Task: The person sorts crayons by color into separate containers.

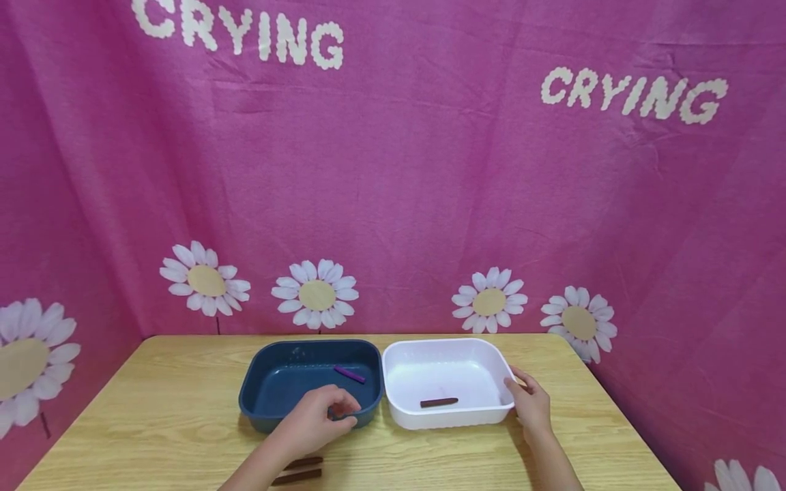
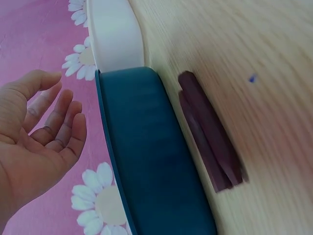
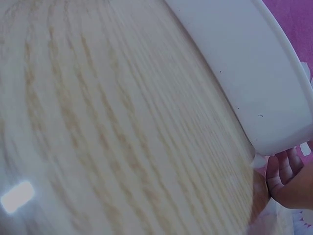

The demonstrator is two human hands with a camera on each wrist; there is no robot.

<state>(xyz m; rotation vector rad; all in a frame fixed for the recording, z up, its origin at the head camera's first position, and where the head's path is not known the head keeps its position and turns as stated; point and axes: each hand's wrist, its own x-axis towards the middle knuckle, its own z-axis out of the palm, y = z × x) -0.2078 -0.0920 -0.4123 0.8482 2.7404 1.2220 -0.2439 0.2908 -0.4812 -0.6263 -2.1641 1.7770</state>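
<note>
My left hand hovers over the front rim of the dark blue bin. Its fingers are loosely bent with nothing between them, as the left wrist view confirms. Inside that bin lies a purple crayon. The white bin stands close beside it on the right, and a dark brown crayon lies on its floor. My right hand grips the white bin's right end, thumb at the rim and fingers along the outer wall. Two more brown crayons lie side by side in front of the blue bin.
Both bins stand on a light wooden table. A pink cloth with daisies and white lettering hangs behind the table and along its sides. A small blue speck marks the tabletop near the two crayons.
</note>
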